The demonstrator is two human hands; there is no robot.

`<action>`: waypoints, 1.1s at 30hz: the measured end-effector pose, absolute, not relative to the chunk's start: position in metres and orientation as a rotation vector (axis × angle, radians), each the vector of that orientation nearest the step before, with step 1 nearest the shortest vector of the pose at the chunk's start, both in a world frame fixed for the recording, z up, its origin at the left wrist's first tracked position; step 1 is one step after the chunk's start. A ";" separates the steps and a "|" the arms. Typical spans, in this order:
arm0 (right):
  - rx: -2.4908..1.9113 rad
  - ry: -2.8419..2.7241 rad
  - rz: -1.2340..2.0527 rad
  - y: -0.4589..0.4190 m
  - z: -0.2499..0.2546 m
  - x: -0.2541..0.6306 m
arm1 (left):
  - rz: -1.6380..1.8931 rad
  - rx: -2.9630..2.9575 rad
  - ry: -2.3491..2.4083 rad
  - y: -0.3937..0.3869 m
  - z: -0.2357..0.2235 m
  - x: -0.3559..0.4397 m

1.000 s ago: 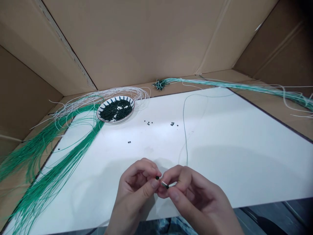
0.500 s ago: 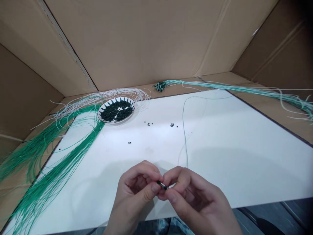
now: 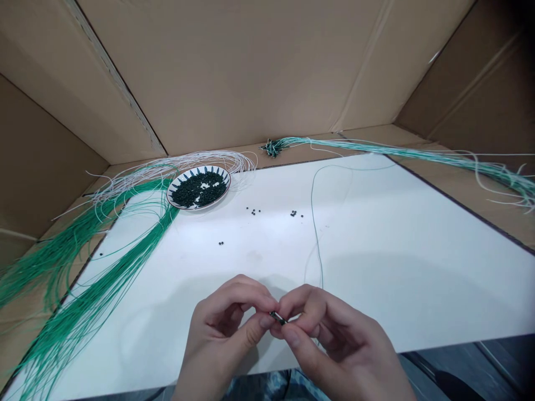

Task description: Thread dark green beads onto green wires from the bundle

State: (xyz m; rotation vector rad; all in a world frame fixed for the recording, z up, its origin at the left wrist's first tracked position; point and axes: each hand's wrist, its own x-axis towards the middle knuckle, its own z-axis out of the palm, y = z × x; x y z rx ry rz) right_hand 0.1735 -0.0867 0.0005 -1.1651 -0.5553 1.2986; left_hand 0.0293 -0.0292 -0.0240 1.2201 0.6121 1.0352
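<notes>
My left hand (image 3: 223,340) and my right hand (image 3: 334,345) meet fingertip to fingertip at the near edge of the white board (image 3: 397,262). Both are pinched shut around a small dark bead (image 3: 277,318) and the end of a thin green wire (image 3: 315,223). The wire rises from my right fingers and curves away across the board toward the back. The bead sits between the two thumbs, partly hidden by them.
A patterned plate (image 3: 198,188) full of dark beads stands at the back left. A few loose beads (image 3: 254,211) lie mid-board. Green wire bundles (image 3: 83,267) and white wires (image 3: 175,164) fan out on the left; another bundle (image 3: 397,149) runs along the back right. Cardboard walls enclose everything.
The bead in my left fingers has moved onto the wire end held by my right fingers, closing the small gap. Both hands have shifted slightly lower.
</notes>
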 end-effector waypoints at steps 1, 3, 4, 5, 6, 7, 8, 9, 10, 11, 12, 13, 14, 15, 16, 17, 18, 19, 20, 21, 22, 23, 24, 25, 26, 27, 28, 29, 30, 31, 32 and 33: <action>-1.167 -0.561 1.292 -0.087 0.001 0.174 | 1.045 1.235 0.627 -0.029 -0.024 0.029; -1.169 -0.573 1.283 -0.087 0.002 0.174 | 1.056 1.273 0.651 -0.030 -0.023 0.028; -1.170 -0.578 1.280 -0.088 0.003 0.173 | 1.058 1.291 0.657 -0.030 -0.022 0.027; -1.169 -0.583 1.276 -0.088 0.003 0.173 | 1.055 1.305 0.668 -0.030 -0.021 0.027; -1.165 -0.589 1.272 -0.088 0.004 0.173 | 1.044 1.318 0.676 -0.030 -0.020 0.027; -1.160 -0.595 1.269 -0.089 0.004 0.173 | 1.033 1.330 0.679 -0.030 -0.020 0.026; -1.153 -0.602 1.266 -0.089 0.005 0.173 | 1.028 1.335 0.682 -0.030 -0.019 0.026; -1.148 -0.608 1.266 -0.089 0.005 0.172 | 1.027 1.336 0.687 -0.030 -0.019 0.026; -1.144 -0.612 1.268 -0.089 0.006 0.172 | 1.023 1.338 0.689 -0.030 -0.019 0.025; -1.141 -0.614 1.272 -0.089 0.006 0.173 | 1.023 1.339 0.686 -0.029 -0.019 0.025; -1.137 -0.616 1.276 -0.089 0.006 0.173 | 1.029 1.339 0.682 -0.029 -0.019 0.025; -1.131 -0.619 1.282 -0.089 0.005 0.173 | 1.030 1.340 0.676 -0.029 -0.019 0.025; -1.124 -0.625 1.290 -0.089 0.004 0.174 | 1.031 1.344 0.665 -0.029 -0.020 0.025; -1.115 -0.633 1.302 -0.089 0.002 0.174 | 1.029 1.347 0.656 -0.029 -0.020 0.025; -1.104 -0.639 1.318 -0.090 0.000 0.175 | 1.027 1.349 0.647 -0.028 -0.020 0.024; -1.090 -0.639 1.338 -0.090 -0.003 0.176 | 1.021 1.348 0.640 -0.028 -0.020 0.024; -1.071 -0.631 1.362 -0.090 -0.006 0.177 | 1.018 1.341 0.639 -0.028 -0.020 0.024; -1.048 -0.618 1.389 -0.091 -0.008 0.178 | 1.013 1.334 0.640 -0.028 -0.020 0.024; -1.022 -0.603 1.421 -0.091 -0.011 0.180 | 1.010 1.330 0.640 -0.028 -0.020 0.024; -0.996 -0.588 1.454 -0.091 -0.012 0.181 | 1.010 1.326 0.641 -0.028 -0.020 0.025; -0.973 -0.577 1.483 -0.090 -0.013 0.182 | 1.012 1.328 0.639 -0.029 -0.020 0.025; -0.956 -0.569 1.508 -0.090 -0.014 0.184 | 1.017 1.329 0.640 -0.029 -0.020 0.026; -0.945 -0.567 1.524 -0.090 -0.014 0.185 | 1.021 1.329 0.642 -0.029 -0.020 0.026; -0.939 -0.569 1.531 -0.089 -0.014 0.186 | 1.011 1.332 0.639 -0.030 -0.020 0.027; -0.939 -0.574 1.533 -0.089 -0.014 0.186 | 1.004 1.329 0.642 -0.030 -0.019 0.027; -0.941 -0.581 1.535 -0.089 -0.013 0.187 | 0.996 1.318 0.651 -0.031 -0.018 0.027; -0.941 -0.588 1.541 -0.089 -0.013 0.188 | 0.994 1.298 0.667 -0.033 -0.017 0.027; -0.938 -0.593 1.551 -0.089 -0.012 0.189 | 1.000 1.272 0.691 -0.034 -0.016 0.027; -0.934 -0.592 1.566 -0.088 -0.012 0.190 | 1.010 1.247 0.715 -0.036 -0.015 0.027; -0.932 -0.583 1.587 -0.088 -0.011 0.190 | 1.024 1.222 0.738 -0.038 -0.013 0.027; -0.934 -0.570 1.607 -0.088 -0.009 0.191 | 1.033 1.208 0.758 -0.039 -0.012 0.027; -0.942 -0.553 1.626 -0.088 -0.008 0.192 | 1.033 1.213 0.774 -0.041 -0.011 0.027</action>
